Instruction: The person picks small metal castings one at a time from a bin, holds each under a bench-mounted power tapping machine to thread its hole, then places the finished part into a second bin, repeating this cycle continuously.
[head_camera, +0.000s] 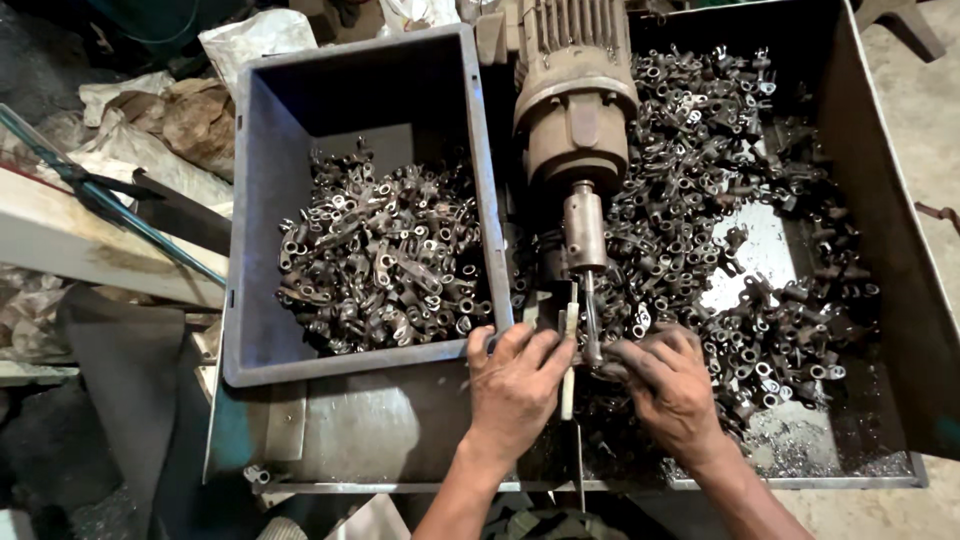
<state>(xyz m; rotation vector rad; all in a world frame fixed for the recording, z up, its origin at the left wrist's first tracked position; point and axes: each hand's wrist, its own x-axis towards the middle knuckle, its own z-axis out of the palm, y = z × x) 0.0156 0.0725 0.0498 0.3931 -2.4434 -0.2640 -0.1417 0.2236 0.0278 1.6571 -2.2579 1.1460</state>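
While both hands meet under the drill spindle (590, 315), left hand (515, 385), right hand (672, 385).

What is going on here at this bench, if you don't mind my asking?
A person works with both bare hands at a small motor-driven spindle. The left hand rests at a pale lever below it, and the right hand fingers small metal fittings beside the bit. A grey plastic bin on the left holds a heap of such fittings, and many more lie loose in the metal tray on the right.
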